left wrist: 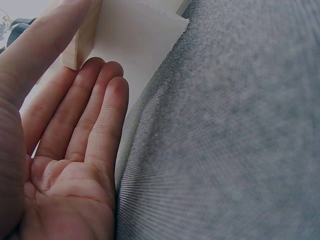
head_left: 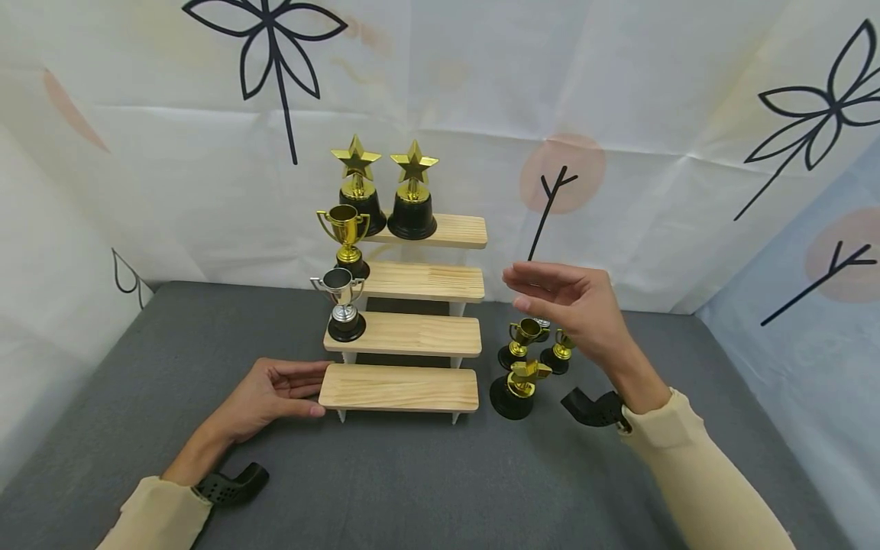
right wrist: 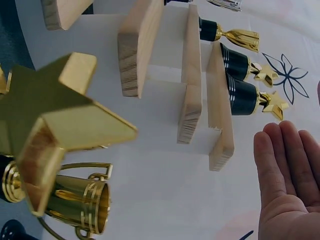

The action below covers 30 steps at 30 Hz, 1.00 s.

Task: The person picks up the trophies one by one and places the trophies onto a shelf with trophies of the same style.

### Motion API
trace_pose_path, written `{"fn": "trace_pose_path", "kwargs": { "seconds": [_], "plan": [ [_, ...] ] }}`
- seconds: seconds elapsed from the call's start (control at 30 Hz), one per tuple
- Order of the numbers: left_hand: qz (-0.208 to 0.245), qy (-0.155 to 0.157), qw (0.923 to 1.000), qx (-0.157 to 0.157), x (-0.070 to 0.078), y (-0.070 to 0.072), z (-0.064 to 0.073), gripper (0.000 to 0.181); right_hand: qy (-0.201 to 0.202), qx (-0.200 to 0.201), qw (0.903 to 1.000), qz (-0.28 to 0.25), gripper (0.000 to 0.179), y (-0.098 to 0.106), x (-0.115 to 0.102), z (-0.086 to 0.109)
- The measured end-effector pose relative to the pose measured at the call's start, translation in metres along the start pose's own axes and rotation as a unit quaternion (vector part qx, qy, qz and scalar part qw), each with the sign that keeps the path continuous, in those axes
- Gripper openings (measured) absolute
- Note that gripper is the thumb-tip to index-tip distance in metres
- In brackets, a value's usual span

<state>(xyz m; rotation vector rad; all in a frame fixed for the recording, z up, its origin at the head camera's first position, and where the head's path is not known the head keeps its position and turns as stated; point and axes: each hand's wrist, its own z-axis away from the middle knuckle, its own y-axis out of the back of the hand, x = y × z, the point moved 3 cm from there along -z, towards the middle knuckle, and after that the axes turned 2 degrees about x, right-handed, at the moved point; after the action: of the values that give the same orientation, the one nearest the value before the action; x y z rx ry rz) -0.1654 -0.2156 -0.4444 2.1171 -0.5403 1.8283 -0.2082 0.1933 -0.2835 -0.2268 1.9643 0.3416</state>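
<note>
My left hand is at the left end of the lowest step of a wooden tiered display stand, fingers straight and fingertips right at its edge. In the left wrist view the fingertips meet the white side support below the board. My right hand is raised with straight fingers, holding nothing, above a cluster of trophies right of the stand. That cluster has a gold star trophy in front, a gold cup, another gold cup, and a silver piece mostly hidden behind.
Two gold star trophies stand on the top step. A gold cup trophy sits on the step below, and a silver cup trophy on the one under that, all toward the left. A patterned white cloth hangs behind the grey table.
</note>
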Motion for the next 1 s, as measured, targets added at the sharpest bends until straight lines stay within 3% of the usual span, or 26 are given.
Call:
{"fn": "trace_pose_path", "kwargs": {
  "seconds": [0.37, 1.0],
  "plan": [
    [0.001, -0.001, 1.0, -0.003, 0.002, -0.001, 0.0, 0.071, 0.009, 0.009, 0.9997, -0.021, 0.041, 0.005, 0.015, 0.023],
    [0.002, -0.002, 1.0, -0.001, 0.003, -0.001, 0.0, 0.071, -0.019, 0.029, 0.9991, -0.026, 0.042, 0.012, 0.035, 0.053]
  ]
}}
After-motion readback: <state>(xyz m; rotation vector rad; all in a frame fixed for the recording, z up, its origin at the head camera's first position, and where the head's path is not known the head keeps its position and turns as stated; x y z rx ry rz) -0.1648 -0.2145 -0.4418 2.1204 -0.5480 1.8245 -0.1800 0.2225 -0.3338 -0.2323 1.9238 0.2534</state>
